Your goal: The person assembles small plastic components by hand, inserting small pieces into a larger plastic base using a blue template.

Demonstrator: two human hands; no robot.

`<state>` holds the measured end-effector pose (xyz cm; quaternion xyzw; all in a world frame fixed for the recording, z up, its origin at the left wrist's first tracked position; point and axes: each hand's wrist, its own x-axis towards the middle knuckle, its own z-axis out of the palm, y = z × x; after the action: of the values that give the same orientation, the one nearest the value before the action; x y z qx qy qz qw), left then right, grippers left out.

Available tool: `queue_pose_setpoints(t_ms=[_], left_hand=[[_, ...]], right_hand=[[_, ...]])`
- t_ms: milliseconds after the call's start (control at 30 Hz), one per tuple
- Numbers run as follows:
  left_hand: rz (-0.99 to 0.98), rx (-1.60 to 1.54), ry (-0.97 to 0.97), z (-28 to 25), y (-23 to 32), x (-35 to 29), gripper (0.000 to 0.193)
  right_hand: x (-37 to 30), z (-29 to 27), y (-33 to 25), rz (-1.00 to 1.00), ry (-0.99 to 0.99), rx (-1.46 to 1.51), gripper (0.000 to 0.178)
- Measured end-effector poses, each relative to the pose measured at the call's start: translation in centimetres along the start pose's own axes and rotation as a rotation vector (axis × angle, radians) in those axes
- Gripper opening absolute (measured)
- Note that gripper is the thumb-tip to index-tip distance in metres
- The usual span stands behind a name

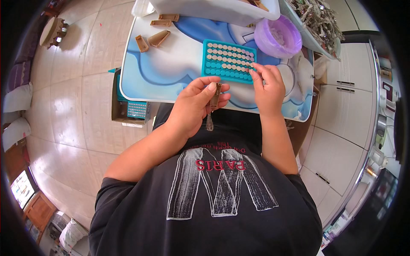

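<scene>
A small brown plastic housing (216, 94) is held upright between the thumb and fingers of my left hand (194, 99), just off the table's near edge. From its lower end hangs a thin, clear looped strand (209, 122). My right hand (269, 85) is closed in a pinch over the right side of a teal tray (230, 77); whatever sits between thumb and forefinger is too small to make out. Rows of round whitish discs (226, 52) fill most of the tray's upper pockets. Teal pockets show at its lower left and along its near row.
More brown housings (159, 38) lie at the table's back left. A purple tub (294, 40) with a bag liner stands behind the tray, near a white bin (213, 9). Silvery bundles fill a container (318, 19) at right. On the floor, a box (119, 112) holds teal trays.
</scene>
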<state>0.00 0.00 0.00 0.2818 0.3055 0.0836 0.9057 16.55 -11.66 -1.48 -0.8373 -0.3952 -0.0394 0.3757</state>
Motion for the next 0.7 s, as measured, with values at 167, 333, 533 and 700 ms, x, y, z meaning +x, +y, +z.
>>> queue_pose_setpoints(t_ms=[167, 333, 533, 700], left_hand=[[0.005, -0.025, -0.014, -0.3, 0.1, 0.6, 0.028], [-0.019, -0.035, 0.022, -0.2, 0.3, 0.6, 0.027], [-0.015, -0.068, -0.017, -0.7, -0.1, 0.8, 0.025], [-0.006, -0.075, -0.048, -1.0, -0.3, 0.8, 0.023]], right_hand=[[0.1, 0.6, 1.2, -0.121, 0.063, -0.104, 0.01], [-0.4, 0.2, -1.6, -0.01, 0.02, 0.142, 0.01], [-1.5, 1.5, -5.2, -0.252, -0.031, 0.225, 0.015], [-2.0, 2.0, -5.1, -0.344, -0.063, 0.17, 0.015]])
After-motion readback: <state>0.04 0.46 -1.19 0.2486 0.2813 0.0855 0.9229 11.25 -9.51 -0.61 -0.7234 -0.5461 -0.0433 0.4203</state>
